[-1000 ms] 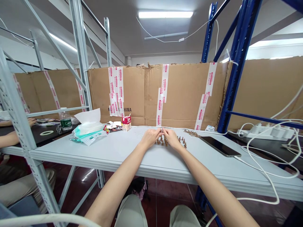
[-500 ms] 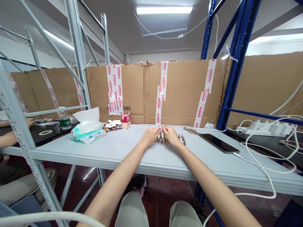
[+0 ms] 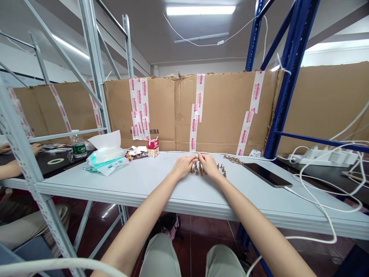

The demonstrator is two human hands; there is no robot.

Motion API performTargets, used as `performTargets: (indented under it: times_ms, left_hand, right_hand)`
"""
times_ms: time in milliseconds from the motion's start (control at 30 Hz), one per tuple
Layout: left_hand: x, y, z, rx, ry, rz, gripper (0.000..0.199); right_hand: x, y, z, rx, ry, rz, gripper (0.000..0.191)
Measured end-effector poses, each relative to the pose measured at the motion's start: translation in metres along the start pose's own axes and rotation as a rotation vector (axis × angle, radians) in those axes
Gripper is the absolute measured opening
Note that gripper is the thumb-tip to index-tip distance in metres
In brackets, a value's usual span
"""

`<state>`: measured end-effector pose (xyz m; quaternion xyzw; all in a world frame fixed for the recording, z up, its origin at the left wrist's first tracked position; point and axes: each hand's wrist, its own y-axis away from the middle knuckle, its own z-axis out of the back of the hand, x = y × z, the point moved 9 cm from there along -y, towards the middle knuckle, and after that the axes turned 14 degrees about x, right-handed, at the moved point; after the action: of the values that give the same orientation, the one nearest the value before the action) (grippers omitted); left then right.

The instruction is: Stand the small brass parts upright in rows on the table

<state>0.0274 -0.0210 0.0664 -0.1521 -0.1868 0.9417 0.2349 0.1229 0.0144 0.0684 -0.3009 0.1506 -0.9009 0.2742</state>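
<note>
Knees [image 3: 161, 254] nearest, then bare near edge of the grey table [image 3: 138, 188]. Beyond it, left hand [image 3: 183, 166] and right hand [image 3: 208, 165] meet at mid-table, fingers drawn in narrow, tips almost touching; can't tell what, if anything, is pinched btwn them, too small. Brassy screws [image 3: 197, 170] sit on the table btwn the hands and just right of the right hand; most look upright, but detail's poor. For good work here, I'd say: wrists low, one hand steady while the other does the fine turning, light fingertip grip, & mind the right forearm b/c a nudge could prob. topple the near ones. Phone [image 3: 268, 176] lies right, w/ white cable [image 3: 311, 194] off its near end; best not to snag that. Left, an opened mask packet [image 3: 106, 159] w/ pale blue-green stuff in it, prob. face masks. A bit farther, loose pile of small brass bits [image 3: 233, 159], no box or tray under it, so they could scatter. Far left of the hands, small red-and-white drink carton [image 3: 153, 149], straw up, contents hidden, next to wrappers [image 3: 136, 153]. Clear bottle [image 3: 78, 146], green label, on the dark table [image 3: 62, 167] far left; can't tell how full. Farthest: taped cardboard wall [image 3: 225, 111].
</note>
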Motion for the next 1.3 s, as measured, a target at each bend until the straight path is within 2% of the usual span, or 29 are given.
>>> performTargets:
  times_ms: [200,367,467,533,700,800,967,1167,1300]
  left_hand:
    - [0.016,-0.005,-0.001,-0.018,0.322,0.031,0.048]
    - [0.019,-0.015,-0.021,0.108,0.797,-0.051,0.036]
    - [0.015,-0.018,-0.027,0.173,0.982,-0.092,0.034]
    - [0.014,-0.019,-0.026,0.183,1.019,-0.114,0.035]
    - [0.019,-0.019,-0.02,0.118,1.046,-0.125,0.035]
    - [0.021,-0.019,-0.019,0.108,1.053,-0.123,0.037]
    - [0.029,-0.019,-0.017,0.066,1.055,-0.058,0.042]
    - [0.035,-0.02,-0.016,0.054,1.044,-0.063,0.042]
    - [0.058,-0.013,-0.001,-0.073,0.99,0.027,0.037]
  right_hand:
    - [-0.006,-0.001,0.005,-0.048,-0.017,0.002,0.045]
    - [-0.007,-0.001,0.006,-0.05,-0.016,-0.005,0.046]
    - [-0.003,0.0,0.004,-0.029,-0.002,0.011,0.046]
    - [0.0,0.001,0.003,-0.007,-0.008,0.03,0.046]
    - [0.004,0.002,-0.002,0.05,-0.075,0.09,0.042]
    - [0.009,0.003,-0.004,0.101,-0.229,0.147,0.04]
    - [0.014,0.0,-0.013,0.258,-0.537,0.193,0.045]
    - [0.004,-0.006,-0.012,0.213,-0.517,0.177,0.032]
    - [-0.003,-0.006,-0.009,0.158,-0.443,0.135,0.028]
